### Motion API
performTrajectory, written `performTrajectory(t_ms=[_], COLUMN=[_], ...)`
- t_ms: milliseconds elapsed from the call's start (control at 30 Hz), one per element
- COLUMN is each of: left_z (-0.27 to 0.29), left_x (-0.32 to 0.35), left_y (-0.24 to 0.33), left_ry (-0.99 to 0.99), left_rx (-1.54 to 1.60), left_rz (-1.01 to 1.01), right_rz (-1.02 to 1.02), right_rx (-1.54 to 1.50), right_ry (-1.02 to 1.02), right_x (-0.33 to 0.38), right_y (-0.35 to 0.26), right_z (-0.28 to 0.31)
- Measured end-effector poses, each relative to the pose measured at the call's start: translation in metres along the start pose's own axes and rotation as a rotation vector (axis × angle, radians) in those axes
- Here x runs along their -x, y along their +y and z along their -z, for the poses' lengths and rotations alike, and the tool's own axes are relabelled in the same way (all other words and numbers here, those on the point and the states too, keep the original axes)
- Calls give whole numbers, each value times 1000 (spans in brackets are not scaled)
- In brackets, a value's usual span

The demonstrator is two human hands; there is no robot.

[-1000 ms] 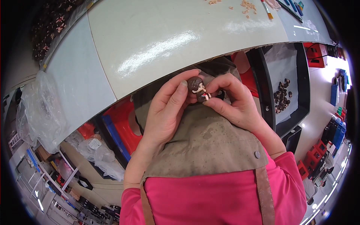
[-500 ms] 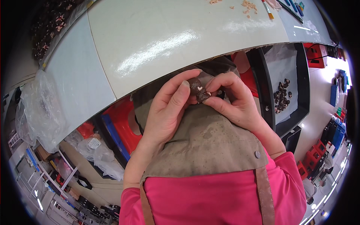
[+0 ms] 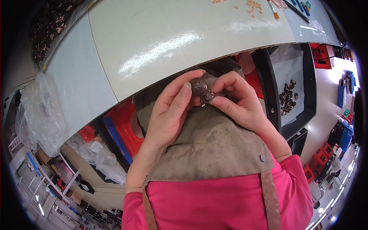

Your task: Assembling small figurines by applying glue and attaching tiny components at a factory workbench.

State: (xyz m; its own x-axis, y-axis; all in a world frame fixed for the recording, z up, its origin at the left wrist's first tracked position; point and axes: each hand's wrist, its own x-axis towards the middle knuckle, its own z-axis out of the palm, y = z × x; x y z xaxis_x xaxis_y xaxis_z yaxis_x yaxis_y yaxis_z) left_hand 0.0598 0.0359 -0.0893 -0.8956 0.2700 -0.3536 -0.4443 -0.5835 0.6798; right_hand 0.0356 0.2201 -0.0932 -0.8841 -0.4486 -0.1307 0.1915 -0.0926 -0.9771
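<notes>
A small dark brown figurine (image 3: pixel 198 87), with a rounded larger part and a smaller part with pale spots, is held between my two hands above my lap. The thumb and fingers of my left hand (image 3: pixel 171 105) close on its larger part. At its smaller end, my right hand (image 3: pixel 242 100) pinches with thumb and forefinger. Part of the figurine is hidden behind my fingers. Below the hands lies the brown apron (image 3: pixel 214 149) I wear.
A pale worktable (image 3: pixel 184 46) spans the front, with peach-coloured scraps (image 3: pixel 253 5) and a paintbrush (image 3: pixel 273 9) at its far edge. A black tray (image 3: pixel 312 88) at right holds several dark pieces (image 3: pixel 287 97). Clear plastic bags (image 3: pixel 42 111) hang at left; red stools (image 3: pixel 124 122) stand below.
The figurine has turned between my fingers; a pale patch on its larger part no longer shows. My right fingers have shifted slightly; my left hand stays nearly in place.
</notes>
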Motion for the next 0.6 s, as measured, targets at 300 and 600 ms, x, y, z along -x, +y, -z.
performTrajectory(t_ms=[300, 600], left_z=[-3, -27], left_x=[1, 2], left_y=[0, 41], left_ry=[34, -8], left_rx=[-154, -58], left_rz=[-57, -191], right_rz=[55, 561], right_rx=[302, 422], right_ry=[-39, 764], right_x=[-8, -24], right_y=[-25, -109], right_z=[16, 138])
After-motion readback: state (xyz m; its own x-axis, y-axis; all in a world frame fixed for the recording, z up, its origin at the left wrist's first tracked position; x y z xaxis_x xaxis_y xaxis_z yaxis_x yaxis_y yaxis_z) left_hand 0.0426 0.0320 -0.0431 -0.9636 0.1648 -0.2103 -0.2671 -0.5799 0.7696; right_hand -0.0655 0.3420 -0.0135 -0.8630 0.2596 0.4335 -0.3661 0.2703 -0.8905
